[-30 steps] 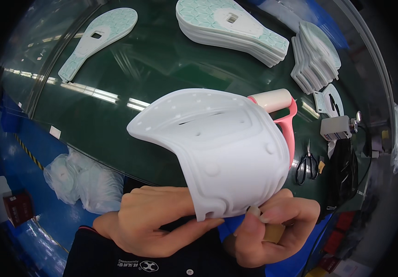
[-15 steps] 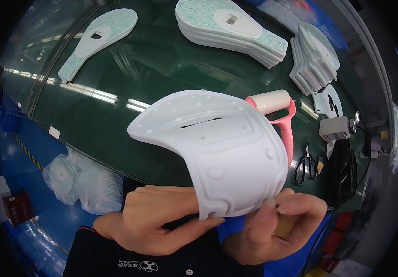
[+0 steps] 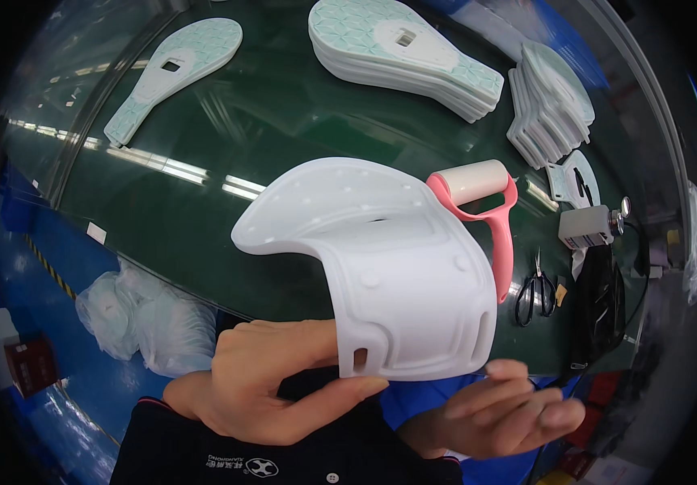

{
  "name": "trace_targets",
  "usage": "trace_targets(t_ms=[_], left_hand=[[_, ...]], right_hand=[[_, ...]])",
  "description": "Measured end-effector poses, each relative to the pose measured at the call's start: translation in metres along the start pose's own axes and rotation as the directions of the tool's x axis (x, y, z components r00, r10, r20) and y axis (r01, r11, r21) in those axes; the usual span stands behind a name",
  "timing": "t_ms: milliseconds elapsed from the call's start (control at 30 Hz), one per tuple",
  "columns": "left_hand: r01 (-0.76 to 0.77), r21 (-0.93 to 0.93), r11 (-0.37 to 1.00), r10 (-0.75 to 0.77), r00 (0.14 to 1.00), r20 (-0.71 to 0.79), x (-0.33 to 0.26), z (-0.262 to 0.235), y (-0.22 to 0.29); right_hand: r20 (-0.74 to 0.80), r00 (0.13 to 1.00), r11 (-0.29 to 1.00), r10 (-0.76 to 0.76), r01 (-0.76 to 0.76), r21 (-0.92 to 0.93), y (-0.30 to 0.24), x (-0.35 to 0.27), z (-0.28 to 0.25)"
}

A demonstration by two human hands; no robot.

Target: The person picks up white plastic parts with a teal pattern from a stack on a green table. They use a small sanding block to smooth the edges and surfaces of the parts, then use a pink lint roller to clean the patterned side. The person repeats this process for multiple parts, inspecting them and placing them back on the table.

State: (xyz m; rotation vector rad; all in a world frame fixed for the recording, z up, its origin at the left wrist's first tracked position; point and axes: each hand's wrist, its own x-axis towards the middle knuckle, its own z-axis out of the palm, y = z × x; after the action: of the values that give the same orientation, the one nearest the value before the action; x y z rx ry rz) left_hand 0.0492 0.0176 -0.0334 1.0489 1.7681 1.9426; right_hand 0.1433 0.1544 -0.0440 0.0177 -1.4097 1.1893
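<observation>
Your right hand (image 3: pixel 498 412) – fingers parted, loosely curled, now clear of the lower right edge they were at half a second ago (nothing seen in them). Your left hand (image 3: pixel 264 384) unchanged: fingers clamped on the lower left corner of the white panel (image 3: pixel 413 311), held over the tabletop's (image 3: pixel 162 214) near side – its support now seemingly yours one-handed. Beyond, the pink-handled roller (image 3: pixel 503 255) shows more fully.
</observation>
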Motion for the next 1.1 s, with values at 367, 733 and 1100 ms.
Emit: trace_targets(t_ms=[367,733,1100], left_hand=[[0.046,-0.103,0.994,-0.041,0.998,0.054,-0.003,-0.004,-0.002],[0.056,-0.116,0.992,-0.050,0.997,0.061,-0.001,-0.001,0.001],[0.039,0.010,0.999,-0.039,0.996,0.077,0.000,-0.005,0.009]], right_hand=[[-0.187,0.965,0.457,0.183,-0.252,-0.853,0.055,0.030,-0.064],[0.230,0.693,0.722,0.683,-0.689,-0.066,-0.005,-0.004,-0.012],[0.322,0.606,0.620,0.727,-0.781,0.072,-0.008,-0.005,0.015]])
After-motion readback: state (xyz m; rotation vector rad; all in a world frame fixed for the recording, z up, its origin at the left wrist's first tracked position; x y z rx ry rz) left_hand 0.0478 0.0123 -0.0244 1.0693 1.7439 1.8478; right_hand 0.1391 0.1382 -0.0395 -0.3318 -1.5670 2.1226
